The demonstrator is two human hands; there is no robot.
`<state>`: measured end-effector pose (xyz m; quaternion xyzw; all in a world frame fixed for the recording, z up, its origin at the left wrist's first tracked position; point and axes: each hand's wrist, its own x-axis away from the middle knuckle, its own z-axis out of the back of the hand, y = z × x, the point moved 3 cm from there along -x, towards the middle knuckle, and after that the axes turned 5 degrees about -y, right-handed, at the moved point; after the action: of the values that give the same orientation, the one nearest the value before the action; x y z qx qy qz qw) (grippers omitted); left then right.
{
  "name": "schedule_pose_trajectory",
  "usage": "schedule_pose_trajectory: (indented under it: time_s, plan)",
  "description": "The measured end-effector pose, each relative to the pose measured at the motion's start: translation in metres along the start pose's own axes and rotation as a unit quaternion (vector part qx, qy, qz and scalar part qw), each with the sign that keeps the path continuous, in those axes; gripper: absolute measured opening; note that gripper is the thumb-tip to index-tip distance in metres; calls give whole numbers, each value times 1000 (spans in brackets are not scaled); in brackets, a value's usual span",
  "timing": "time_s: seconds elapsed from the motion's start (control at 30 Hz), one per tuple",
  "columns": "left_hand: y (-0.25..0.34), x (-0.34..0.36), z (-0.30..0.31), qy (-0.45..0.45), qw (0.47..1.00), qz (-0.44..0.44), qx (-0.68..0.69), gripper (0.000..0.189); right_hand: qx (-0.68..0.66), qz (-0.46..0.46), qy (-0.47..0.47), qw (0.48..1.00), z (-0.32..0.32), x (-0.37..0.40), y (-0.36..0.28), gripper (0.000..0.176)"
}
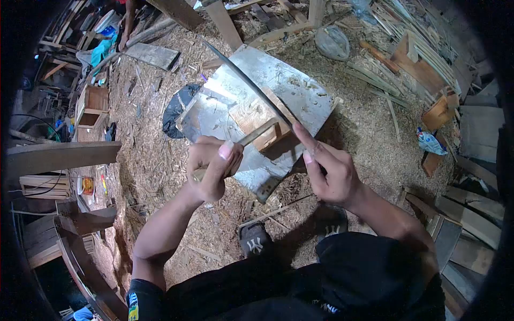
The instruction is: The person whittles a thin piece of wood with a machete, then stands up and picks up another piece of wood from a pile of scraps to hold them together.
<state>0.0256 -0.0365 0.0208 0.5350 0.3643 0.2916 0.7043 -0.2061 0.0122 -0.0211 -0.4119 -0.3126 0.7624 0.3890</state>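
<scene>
My left hand (214, 166) is closed around a narrow chisel (259, 132), its thumb lying along it and its blade pointing up to the right. In my closed right hand (333, 172) is the near end of a long dark file (243, 77), which slants away to the upper left. My right index finger presses along the file's end, right by the chisel tip. Beneath both tools a pale wooden block (251, 115) rests on a low, white-stained work board (300, 80). The chisel's handle is mostly hidden in my left fist.
Wood shavings (144, 176) cover the ground. A black plastic bag (174, 115) lies left of the board, and a clear bag (332, 43) beyond it. Curved timber pieces (64, 155) stand at left; stacked boards (476, 224) lie at right. Another person's arm (128, 24) shows at upper left.
</scene>
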Motion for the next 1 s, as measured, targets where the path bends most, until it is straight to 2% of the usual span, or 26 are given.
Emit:
schedule_pose_trajectory:
  time_s: [0.03,0.1,0.17,0.27,0.33,0.47,0.53,0.67,0.73,0.87,0.93,1.0]
  plan:
    - [0,0,-1,17,1000,-5,-11,65,0,0,-1,1000,-2,2,3,71]
    - [0,1,3,8,1000,-3,-7,61,39,-99,-124,986,-16,8,17,72]
    - [-2,0,3,-3,1000,-2,-3,57,27,-88,-107,990,-16,8,19,71]
    - [-5,-1,3,32,997,26,63,59,11,-94,-108,990,-12,2,13,71]
    - [-1,-3,2,20,999,20,43,59,27,-2,-19,999,-5,0,5,70]
    - [3,-4,-1,28,999,32,26,60,-1,37,15,999,-11,4,9,69]
    - [1,-3,-1,29,998,30,42,60,48,-79,-105,990,-15,4,16,70]
    - [1,-5,-2,29,996,38,74,59,51,-72,-101,991,-7,-4,6,71]
    - [1,-6,-2,28,997,42,59,59,27,-43,-37,998,0,-5,-5,71]
    - [-8,-2,-1,31,994,76,72,58,10,12,2,1000,-6,2,4,70]
    - [1,-5,-5,28,997,50,51,59,61,-95,-102,988,-12,3,14,64]
    - [4,-6,-8,24,999,28,31,59,55,-90,-101,989,-8,0,12,67]
